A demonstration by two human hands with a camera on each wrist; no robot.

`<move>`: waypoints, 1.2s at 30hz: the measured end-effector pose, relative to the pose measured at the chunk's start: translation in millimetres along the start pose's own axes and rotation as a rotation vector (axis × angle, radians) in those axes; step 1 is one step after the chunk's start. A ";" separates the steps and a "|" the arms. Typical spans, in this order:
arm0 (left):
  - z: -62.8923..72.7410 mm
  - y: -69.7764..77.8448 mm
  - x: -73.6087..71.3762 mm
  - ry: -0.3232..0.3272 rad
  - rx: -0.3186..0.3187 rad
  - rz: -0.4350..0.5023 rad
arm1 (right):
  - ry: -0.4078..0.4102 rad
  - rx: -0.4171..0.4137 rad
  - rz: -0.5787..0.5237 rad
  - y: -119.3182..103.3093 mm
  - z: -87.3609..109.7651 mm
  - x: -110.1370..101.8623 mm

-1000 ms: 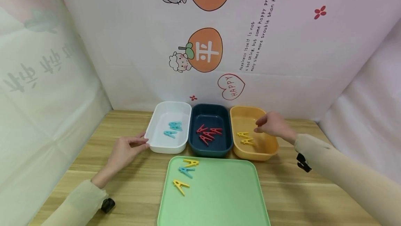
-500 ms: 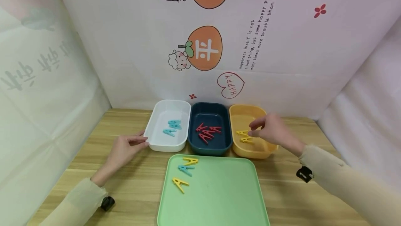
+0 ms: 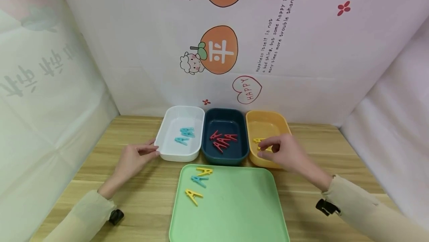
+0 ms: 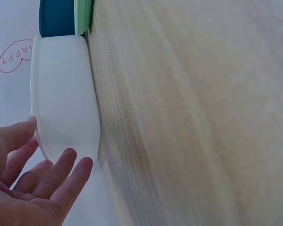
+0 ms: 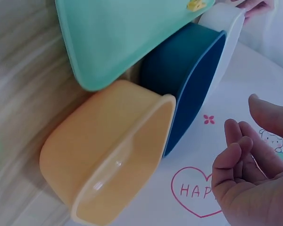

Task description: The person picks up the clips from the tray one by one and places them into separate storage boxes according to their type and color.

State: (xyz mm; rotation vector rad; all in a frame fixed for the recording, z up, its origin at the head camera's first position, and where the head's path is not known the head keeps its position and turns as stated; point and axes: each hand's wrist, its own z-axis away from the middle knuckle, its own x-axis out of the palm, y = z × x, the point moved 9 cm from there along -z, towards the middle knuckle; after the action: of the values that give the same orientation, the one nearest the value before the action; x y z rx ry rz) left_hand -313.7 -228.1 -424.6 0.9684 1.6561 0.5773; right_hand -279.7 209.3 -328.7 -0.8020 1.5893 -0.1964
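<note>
My left hand [image 3: 131, 162] is at the near left corner of the white bin [image 3: 177, 158]; in the left wrist view its thumb is at the rim and the fingers are loosely spread. Light-blue clothespins [image 3: 182, 140] lie inside that bin. Over the yellow bin [image 3: 268, 121] hovers my right hand [image 3: 291, 154], thumb apart from the bent fingers with nothing between them in the right wrist view. It partly covers the yellow clothespins [image 3: 258, 140] in that bin. Several red clothespins [image 3: 221, 142] lie in the dark blue bin [image 3: 225, 158] between the two.
A green tray [image 3: 231, 204] lies in front of the bins. At its left side are a yellow clothespin [image 3: 193, 196], a light-blue clothespin [image 3: 199, 180] and another yellow clothespin [image 3: 204, 171]. A printed white cloth [image 3: 151, 48] stands behind the wooden table [image 3: 144, 193].
My right hand has moved left and toward me over the yellow bin, now overlapping its clothespins in the head view. My left hand has stayed at the white bin.
</note>
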 end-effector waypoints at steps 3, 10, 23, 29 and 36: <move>-0.2 -0.6 1.5 -0.004 0.000 -0.001 | 0.014 -0.013 -0.039 -4.9 9.2 4.3; -0.8 -0.9 0.2 0.004 0.001 0.015 | 0.002 -0.003 -0.150 -10.0 24.9 25.7; 0.9 0.3 -0.4 -0.003 -0.009 0.007 | -0.145 0.059 -0.237 -11.3 38.5 81.4; 0.6 0.8 0.1 -0.008 -0.012 0.004 | -0.201 0.071 -0.237 -19.5 34.8 99.7; -0.6 0.8 -0.6 -0.012 -0.012 -0.005 | -0.271 0.051 -0.194 -32.1 26.3 118.5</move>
State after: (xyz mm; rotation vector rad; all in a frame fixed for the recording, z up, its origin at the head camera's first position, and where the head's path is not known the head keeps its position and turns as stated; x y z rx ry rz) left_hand -313.9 -228.1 -423.5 0.9573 1.6416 0.5769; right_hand -240.2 123.9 -411.8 -0.9029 1.2481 -0.2550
